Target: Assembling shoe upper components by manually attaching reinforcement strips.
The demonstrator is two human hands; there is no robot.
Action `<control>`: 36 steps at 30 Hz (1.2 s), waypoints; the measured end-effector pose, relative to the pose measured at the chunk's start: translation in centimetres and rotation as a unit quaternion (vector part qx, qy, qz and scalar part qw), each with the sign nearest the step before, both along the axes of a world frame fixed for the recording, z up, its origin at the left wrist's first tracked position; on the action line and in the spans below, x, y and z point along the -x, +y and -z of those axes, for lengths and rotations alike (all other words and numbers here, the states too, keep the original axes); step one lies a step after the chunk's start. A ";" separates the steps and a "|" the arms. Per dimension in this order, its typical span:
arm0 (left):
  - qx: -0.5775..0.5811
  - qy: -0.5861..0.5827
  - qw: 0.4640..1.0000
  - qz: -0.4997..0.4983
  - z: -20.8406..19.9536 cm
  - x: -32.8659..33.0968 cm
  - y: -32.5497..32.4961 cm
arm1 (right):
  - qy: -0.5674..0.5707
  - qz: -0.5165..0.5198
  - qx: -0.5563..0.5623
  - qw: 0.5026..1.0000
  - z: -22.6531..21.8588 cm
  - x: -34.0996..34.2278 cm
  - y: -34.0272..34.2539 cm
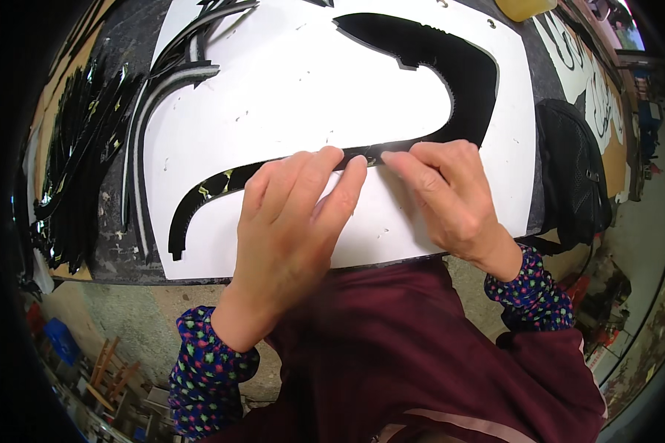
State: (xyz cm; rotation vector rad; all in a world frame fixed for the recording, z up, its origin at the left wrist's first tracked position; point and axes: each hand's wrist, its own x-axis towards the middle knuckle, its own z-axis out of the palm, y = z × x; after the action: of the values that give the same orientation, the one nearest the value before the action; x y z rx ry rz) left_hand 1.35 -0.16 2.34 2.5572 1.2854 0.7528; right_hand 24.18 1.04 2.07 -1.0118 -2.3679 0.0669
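A long curved black cut piece of flat material point(471, 92) lies on a white board point(332, 88). Its wide part is at the upper right, with a pointed end at the far middle. From there a narrow band sweeps left and bends down toward the near left, with small shiny yellowish patches on it. My left hand point(288, 207) rests on this band, fingers stretched out and thumb near the band's lower edge. Just to the right, my right hand point(454, 196) has curled fingers, its thumb tip at the band near the left thumb. Anything between those fingers is hidden.
Black and grey strips point(177, 77) lie over the board's left side. A heap of shiny black strips point(77, 162) sits farther left. A black bag point(573, 173) stands at the right edge, with white cut sheets point(569, 59) beyond. A yellow container point(524, 7) is at the far right.
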 end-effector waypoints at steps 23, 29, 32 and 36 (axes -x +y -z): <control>-0.062 0.017 0.998 -0.011 1.5 1.0 -0.9 | -0.144 0.015 0.088 0.986 -1.3 3.4 -1.1; -0.045 0.005 0.999 -0.014 1.1 0.8 -0.9 | -0.131 0.000 0.082 0.988 -1.7 4.2 -0.9; -0.033 0.019 0.999 -0.014 0.9 0.7 -0.9 | -0.098 0.001 0.102 0.990 -1.8 3.8 -0.6; -0.050 0.050 0.997 -0.023 0.9 0.6 -1.1 | 0.094 0.027 0.252 0.963 -1.4 2.2 0.0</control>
State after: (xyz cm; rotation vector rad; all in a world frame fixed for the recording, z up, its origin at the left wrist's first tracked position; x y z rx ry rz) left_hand 0.78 -1.23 1.42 2.6840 1.3746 0.7256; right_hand 21.97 1.09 3.51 -1.2344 -2.1887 0.7450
